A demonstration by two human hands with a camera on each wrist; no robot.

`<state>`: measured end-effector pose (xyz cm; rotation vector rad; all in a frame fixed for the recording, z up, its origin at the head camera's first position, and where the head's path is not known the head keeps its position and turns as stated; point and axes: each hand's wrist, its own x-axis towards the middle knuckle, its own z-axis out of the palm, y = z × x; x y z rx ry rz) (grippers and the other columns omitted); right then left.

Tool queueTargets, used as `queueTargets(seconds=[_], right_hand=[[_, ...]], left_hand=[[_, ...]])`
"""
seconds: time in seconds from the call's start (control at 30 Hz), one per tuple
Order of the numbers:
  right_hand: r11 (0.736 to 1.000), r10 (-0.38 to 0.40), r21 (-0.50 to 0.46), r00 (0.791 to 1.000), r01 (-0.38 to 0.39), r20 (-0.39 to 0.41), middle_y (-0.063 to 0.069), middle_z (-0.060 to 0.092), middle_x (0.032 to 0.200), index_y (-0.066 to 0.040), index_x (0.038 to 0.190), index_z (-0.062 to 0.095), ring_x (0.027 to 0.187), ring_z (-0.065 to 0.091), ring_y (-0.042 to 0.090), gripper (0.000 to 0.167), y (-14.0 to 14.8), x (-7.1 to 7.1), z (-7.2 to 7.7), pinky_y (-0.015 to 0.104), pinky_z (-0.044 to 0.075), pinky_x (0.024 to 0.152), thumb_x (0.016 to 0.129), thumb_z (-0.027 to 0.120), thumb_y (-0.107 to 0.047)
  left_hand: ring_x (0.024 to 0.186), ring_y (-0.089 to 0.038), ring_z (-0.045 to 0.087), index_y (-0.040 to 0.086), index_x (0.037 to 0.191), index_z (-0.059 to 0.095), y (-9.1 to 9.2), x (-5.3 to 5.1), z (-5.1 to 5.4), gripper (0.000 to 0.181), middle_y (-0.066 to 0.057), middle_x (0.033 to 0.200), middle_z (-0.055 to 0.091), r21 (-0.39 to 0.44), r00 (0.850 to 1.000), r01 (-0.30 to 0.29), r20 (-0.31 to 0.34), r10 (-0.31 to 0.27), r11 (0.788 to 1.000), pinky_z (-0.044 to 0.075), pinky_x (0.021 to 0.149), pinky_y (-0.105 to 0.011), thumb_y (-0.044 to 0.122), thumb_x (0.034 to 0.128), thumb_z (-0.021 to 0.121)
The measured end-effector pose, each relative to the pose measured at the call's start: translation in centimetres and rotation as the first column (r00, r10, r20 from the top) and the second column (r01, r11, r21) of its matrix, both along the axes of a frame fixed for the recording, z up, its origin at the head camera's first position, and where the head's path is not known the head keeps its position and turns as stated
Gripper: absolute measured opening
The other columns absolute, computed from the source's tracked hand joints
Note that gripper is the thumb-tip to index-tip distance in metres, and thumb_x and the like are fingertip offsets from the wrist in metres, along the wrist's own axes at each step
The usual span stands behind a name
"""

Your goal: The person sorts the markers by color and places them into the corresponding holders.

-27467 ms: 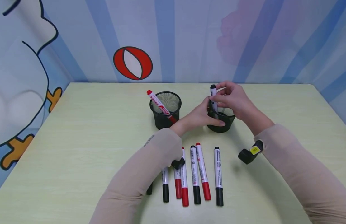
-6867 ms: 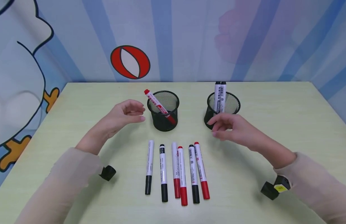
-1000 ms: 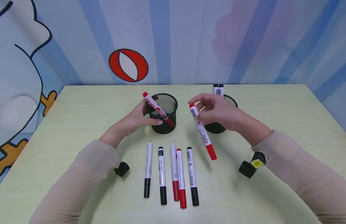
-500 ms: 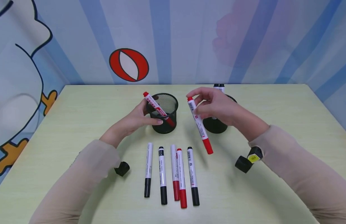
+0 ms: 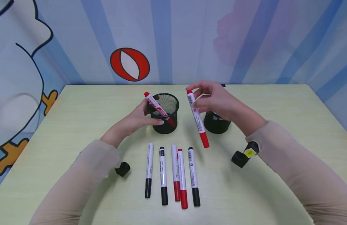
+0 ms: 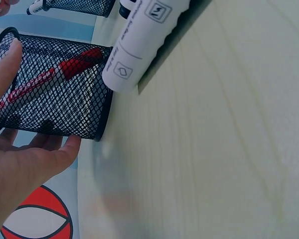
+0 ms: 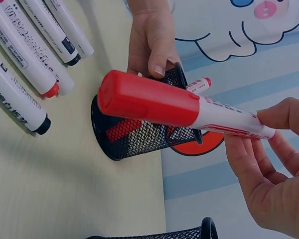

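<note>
In the head view my left hand [image 5: 134,121] holds the left black mesh pen cup [image 5: 165,129], thumb in front and fingers behind. A red whiteboard marker [image 5: 156,104] leans inside that cup, its end above the rim. My right hand [image 5: 215,99] pinches another red marker [image 5: 196,114] near its upper end, red cap slanting down, in the air between the two cups. The right wrist view shows this marker's red cap [image 7: 144,99] in front of the left cup, apart from the table. Behind my right hand stands the right mesh pen cup [image 5: 217,123], mostly covered.
Several markers lie in a row on the table nearer me: black-capped ones [image 5: 149,170] [image 5: 163,175] [image 5: 193,175] and red-capped ones [image 5: 175,165] [image 5: 182,178]. A printed backdrop [image 5: 187,40] rises behind the table's far edge.
Earlier, two black markers went into the right cup. Later my left hand took hold of the left cup and my right hand picked up a red marker. Just now it rises slightly leftward.
</note>
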<state>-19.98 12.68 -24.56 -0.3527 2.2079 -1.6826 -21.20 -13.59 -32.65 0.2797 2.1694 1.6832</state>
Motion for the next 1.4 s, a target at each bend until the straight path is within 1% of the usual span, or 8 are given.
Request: queueTargets(seconds=[0.27, 0.47, 0.73, 1.1, 1.4], right_hand=[[1.000, -0.019, -0.009, 1.000, 0.019, -0.014, 0.014, 0.051, 0.103, -0.007, 0.125, 0.052, 0.090, 0.057, 0.026, 0.043, -0.2, -0.6, 0.2, 0.033, 0.055, 0.074, 0.084, 0.058, 0.003], [0.999, -0.022, -0.030, 0.999, 0.021, -0.026, 0.013, 0.052, 0.102, -0.006, 0.125, 0.052, 0.089, 0.058, 0.025, 0.042, -0.2, -0.7, 0.6, 0.032, 0.055, 0.072, 0.085, 0.057, 0.004], [0.997, -0.043, -0.058, 0.999, 0.042, -0.017, 0.012, 0.052, 0.101, -0.008, 0.124, 0.052, 0.089, 0.058, 0.026, 0.041, -0.5, -0.9, 1.1, 0.034, 0.055, 0.073, 0.085, 0.057, 0.005], [0.996, -0.027, -0.091, 0.999, 0.023, -0.043, 0.012, 0.052, 0.099, -0.007, 0.123, 0.052, 0.087, 0.058, 0.025, 0.039, -1.1, -1.4, 1.5, 0.032, 0.055, 0.072, 0.086, 0.057, 0.004], [0.989, -0.056, -0.140, 0.998, 0.053, -0.023, 0.011, 0.051, 0.098, -0.006, 0.122, 0.053, 0.083, 0.059, 0.022, 0.039, -1.4, -1.7, 1.8, 0.032, 0.055, 0.070, 0.086, 0.056, 0.006]], left_hand=[[0.136, -0.029, 0.021, 0.019, 0.147, 0.016, 0.0, 0.0, 0.1, 0.091, -0.009, 0.147, 0.027, -0.008, 1.000, -0.002, 0.004, 0.002, 1.000, 0.021, 0.108, -0.053, 0.009, 0.0781, 0.074], [0.136, -0.028, 0.020, 0.019, 0.147, 0.015, -0.1, 0.1, 0.1, 0.091, -0.008, 0.147, 0.027, 0.003, 1.000, -0.001, 0.004, 0.001, 1.000, 0.021, 0.108, -0.053, 0.008, 0.0780, 0.073], [0.136, -0.028, 0.020, 0.019, 0.147, 0.015, -0.1, 0.1, 0.1, 0.091, -0.008, 0.147, 0.027, -0.007, 1.000, -0.003, 0.010, 0.003, 1.000, 0.022, 0.108, -0.053, 0.009, 0.0782, 0.073], [0.136, -0.028, 0.020, 0.018, 0.148, 0.013, -0.2, 0.1, 0.1, 0.093, -0.009, 0.148, 0.026, -0.010, 1.000, -0.007, 0.018, 0.007, 1.000, 0.022, 0.108, -0.053, 0.010, 0.0782, 0.073], [0.137, -0.028, 0.019, 0.018, 0.148, 0.013, -0.2, 0.1, 0.1, 0.093, -0.008, 0.148, 0.026, -0.011, 1.000, -0.009, 0.020, 0.009, 1.000, 0.019, 0.109, -0.053, 0.009, 0.0781, 0.073]])
